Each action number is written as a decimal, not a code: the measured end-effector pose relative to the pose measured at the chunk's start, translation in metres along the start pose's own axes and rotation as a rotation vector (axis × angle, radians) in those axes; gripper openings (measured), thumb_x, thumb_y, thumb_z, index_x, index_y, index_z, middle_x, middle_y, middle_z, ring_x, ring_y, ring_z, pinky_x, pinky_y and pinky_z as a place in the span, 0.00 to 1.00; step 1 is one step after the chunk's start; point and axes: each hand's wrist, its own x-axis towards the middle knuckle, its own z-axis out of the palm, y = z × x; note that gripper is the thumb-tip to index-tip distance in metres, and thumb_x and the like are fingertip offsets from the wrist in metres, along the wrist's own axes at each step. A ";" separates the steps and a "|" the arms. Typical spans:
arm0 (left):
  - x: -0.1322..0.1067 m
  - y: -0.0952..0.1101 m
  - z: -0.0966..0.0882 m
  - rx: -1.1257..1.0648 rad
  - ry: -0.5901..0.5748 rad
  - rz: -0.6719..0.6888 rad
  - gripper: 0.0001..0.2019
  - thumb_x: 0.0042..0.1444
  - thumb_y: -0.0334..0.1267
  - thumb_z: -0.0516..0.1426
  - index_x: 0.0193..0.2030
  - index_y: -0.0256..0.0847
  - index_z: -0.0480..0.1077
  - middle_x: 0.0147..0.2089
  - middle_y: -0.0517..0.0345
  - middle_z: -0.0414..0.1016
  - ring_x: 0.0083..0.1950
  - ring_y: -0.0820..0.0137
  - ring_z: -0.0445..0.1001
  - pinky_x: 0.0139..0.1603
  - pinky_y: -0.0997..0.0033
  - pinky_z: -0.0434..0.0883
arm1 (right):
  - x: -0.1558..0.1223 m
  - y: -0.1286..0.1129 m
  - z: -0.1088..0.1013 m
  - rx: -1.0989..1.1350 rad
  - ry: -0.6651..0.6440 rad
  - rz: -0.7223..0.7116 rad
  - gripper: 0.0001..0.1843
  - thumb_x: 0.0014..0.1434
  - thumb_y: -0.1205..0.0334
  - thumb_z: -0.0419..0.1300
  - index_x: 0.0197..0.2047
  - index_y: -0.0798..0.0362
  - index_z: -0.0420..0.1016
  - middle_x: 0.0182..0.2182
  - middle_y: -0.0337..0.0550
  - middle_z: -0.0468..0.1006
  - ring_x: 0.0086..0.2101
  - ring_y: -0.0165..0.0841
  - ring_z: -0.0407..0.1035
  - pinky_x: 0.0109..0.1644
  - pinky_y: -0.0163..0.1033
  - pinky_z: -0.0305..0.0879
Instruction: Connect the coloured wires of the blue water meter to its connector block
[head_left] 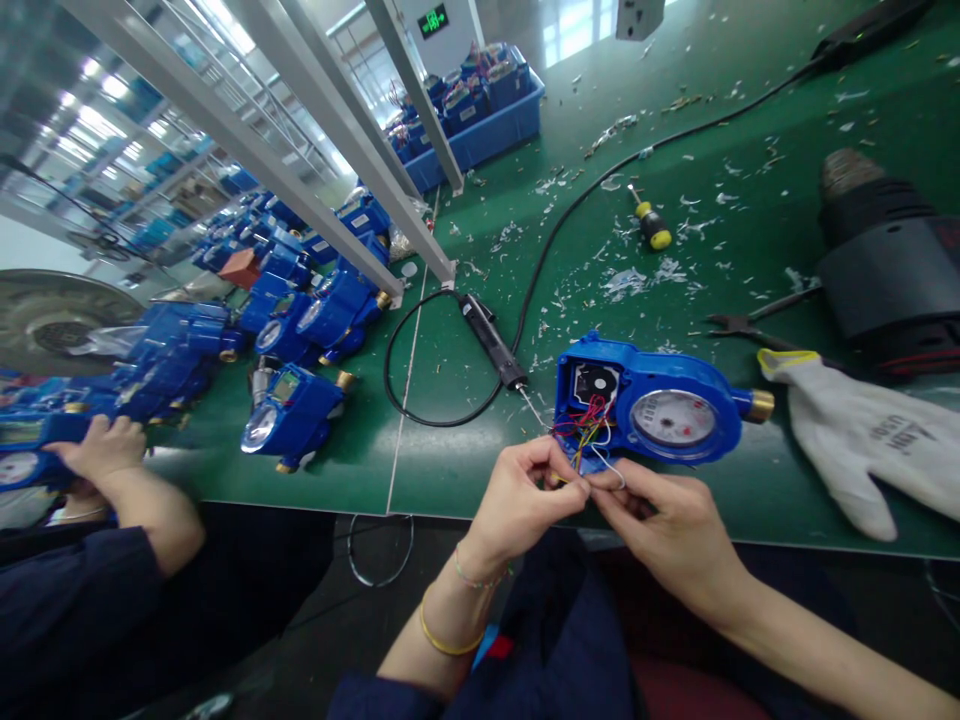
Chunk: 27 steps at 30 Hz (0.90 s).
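A blue water meter [652,405] lies on the green table [465,470] near its front edge, its cover off at the left end, with a round dial and a brass fitting at the right. A bundle of coloured wires [589,430] spills out of the open end. My left hand [525,495] and my right hand [660,520] meet just below the meter, fingertips pinched on the wire ends. A soldering iron [491,340] with a black cord rests just left of the meter, its tip pointing at the wires.
A white glove [862,440], pliers [750,325], a black power tool [892,260] and a yellow-handled screwdriver [651,225] lie to the right. Several blue meters [292,410] crowd the left. A co-worker's hand [105,450] holds one. A blue crate [480,110] stands at the back; scraps litter the table.
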 end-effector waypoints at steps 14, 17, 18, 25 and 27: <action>-0.004 0.008 -0.004 0.021 -0.050 0.037 0.09 0.56 0.36 0.61 0.34 0.29 0.73 0.34 0.52 0.73 0.36 0.74 0.70 0.40 0.75 0.67 | -0.005 0.008 -0.005 0.478 -0.320 0.615 0.31 0.54 0.40 0.56 0.36 0.66 0.73 0.21 0.43 0.65 0.21 0.14 0.57 0.25 0.20 0.52; -0.003 0.009 -0.002 0.081 -0.021 0.066 0.09 0.56 0.35 0.61 0.32 0.29 0.72 0.34 0.52 0.73 0.36 0.73 0.70 0.39 0.74 0.68 | -0.005 0.007 -0.003 0.629 -0.359 0.747 0.35 0.51 0.35 0.56 0.35 0.66 0.68 0.20 0.42 0.62 0.19 0.16 0.55 0.22 0.21 0.51; -0.004 0.009 -0.002 0.098 -0.011 0.076 0.09 0.56 0.35 0.61 0.32 0.29 0.72 0.33 0.52 0.73 0.36 0.72 0.70 0.39 0.73 0.68 | -0.006 0.008 -0.002 0.673 -0.373 0.799 0.36 0.50 0.33 0.56 0.36 0.65 0.67 0.20 0.41 0.62 0.19 0.17 0.55 0.21 0.22 0.51; -0.005 0.010 0.001 0.153 0.010 0.110 0.09 0.56 0.35 0.60 0.31 0.29 0.73 0.33 0.51 0.72 0.36 0.71 0.70 0.38 0.72 0.67 | -0.008 0.009 0.003 0.865 -0.300 0.980 0.40 0.42 0.30 0.62 0.36 0.63 0.61 0.21 0.37 0.58 0.18 0.16 0.51 0.19 0.23 0.48; -0.005 0.009 0.001 0.164 0.014 0.121 0.08 0.56 0.35 0.60 0.31 0.29 0.73 0.33 0.51 0.72 0.35 0.71 0.70 0.38 0.72 0.67 | -0.007 0.007 0.003 0.874 -0.274 0.996 0.40 0.41 0.30 0.63 0.36 0.63 0.61 0.21 0.37 0.58 0.19 0.16 0.51 0.18 0.23 0.47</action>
